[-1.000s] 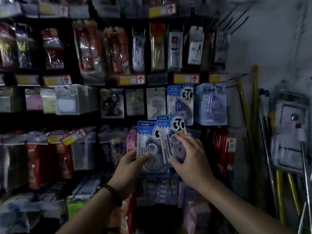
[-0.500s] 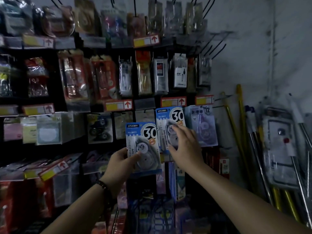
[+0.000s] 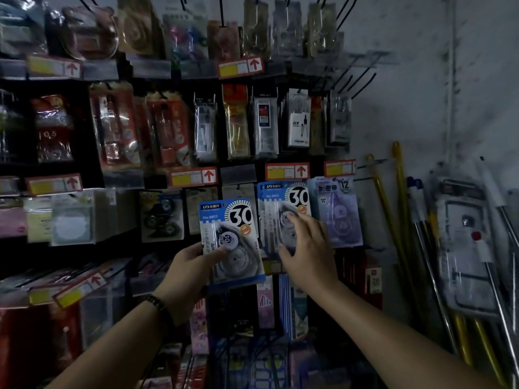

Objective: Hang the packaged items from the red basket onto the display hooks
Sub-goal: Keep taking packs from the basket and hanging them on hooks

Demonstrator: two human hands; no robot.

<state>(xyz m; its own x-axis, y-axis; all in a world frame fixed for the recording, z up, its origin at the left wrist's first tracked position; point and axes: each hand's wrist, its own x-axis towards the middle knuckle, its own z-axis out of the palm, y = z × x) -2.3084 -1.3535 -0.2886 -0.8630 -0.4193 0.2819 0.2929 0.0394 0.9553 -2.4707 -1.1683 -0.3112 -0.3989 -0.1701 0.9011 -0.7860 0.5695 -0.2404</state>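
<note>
My left hand grips a blue correction tape pack marked "30" by its lower left side, held upright in front of the display. My right hand lies with fingers spread on a second, matching blue "30" pack that hangs in the row of hooks, level with the other packs. Whether the fingers pinch that pack or only rest on it cannot be told. The hook itself is hidden behind the pack. The red basket is out of view.
A lilac "12" tape pack hangs just right of the blue one. Rows of hung stationery and red-arrow price tags fill the rack. Bare black hooks stick out at the upper right. Yellow poles lean on the wall.
My right hand carried its blue pack up and right to the hook row, beside the lilac pack. The left hand followed upward with its pack. The view tilted up.
</note>
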